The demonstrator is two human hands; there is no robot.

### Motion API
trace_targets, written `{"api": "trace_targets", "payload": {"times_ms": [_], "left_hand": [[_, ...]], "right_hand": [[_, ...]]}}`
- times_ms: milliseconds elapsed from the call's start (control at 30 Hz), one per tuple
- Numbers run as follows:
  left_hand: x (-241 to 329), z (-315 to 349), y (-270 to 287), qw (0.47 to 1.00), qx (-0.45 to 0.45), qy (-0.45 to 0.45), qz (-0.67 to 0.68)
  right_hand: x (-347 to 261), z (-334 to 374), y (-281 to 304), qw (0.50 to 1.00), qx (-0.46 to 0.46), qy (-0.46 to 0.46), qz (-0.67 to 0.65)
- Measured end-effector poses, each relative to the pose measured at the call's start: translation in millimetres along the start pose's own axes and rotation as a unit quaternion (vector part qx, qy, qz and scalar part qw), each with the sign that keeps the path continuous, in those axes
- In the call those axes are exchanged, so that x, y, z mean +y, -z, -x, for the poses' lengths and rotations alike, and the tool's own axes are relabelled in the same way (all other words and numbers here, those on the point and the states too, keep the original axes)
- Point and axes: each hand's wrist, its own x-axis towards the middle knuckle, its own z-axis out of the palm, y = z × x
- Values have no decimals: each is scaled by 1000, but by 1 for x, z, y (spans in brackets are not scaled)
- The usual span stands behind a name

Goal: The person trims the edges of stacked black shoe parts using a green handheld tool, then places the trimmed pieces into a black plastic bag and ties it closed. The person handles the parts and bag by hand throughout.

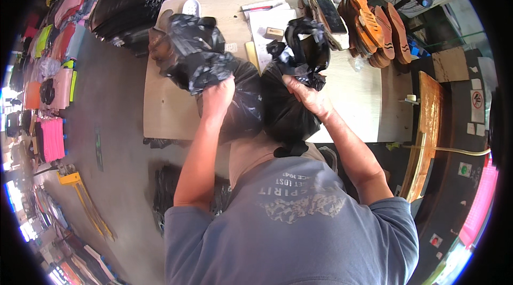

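Observation:
Full black plastic bags (247, 95) rest against the near edge of a pale wooden table (352, 108); I see two bulging sides with a crease between, and cannot tell if it is one bag or two. My left hand (220, 95) is closed round the gathered plastic on the left, whose loose crumpled end (197, 44) flops outward. On the right, my right hand (309, 97) grips another bunched neck, with shiny loose plastic (307, 44) standing up above the fingers. The contents are hidden by the black film.
Behind the bags lie papers (262, 20), a small wooden block (274, 33) and a yellow strip (251, 56). A phone (328, 15) and several brown shoe soles (393, 33) fill the table's far right. Yellow pallet-jack handles (80, 194) stand on the left floor.

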Motion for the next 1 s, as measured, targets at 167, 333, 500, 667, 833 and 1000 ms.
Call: {"api": "trace_targets", "payload": {"times_ms": [167,333,500,667,833,1000], "left_hand": [[-19,-3,10,987,-122,61,89],[-43,-5,11,942,-114,149,277],[-30,-2,22,978,-202,-23,-38],[16,-7,11,941,-275,-126,-152],[25,7,0,924,-281,-172,-194],[23,3,-6,886,-368,-87,-269]], "right_hand": [[19,-10,-1,969,-83,-101,-212],[9,-10,-8,967,-210,99,-103],[-15,-4,-15,987,-160,4,16],[-16,-8,-31,967,-146,-69,-197],[-33,-4,-35,994,-69,13,78],[-33,-16,-57,997,-15,58,44]]}}
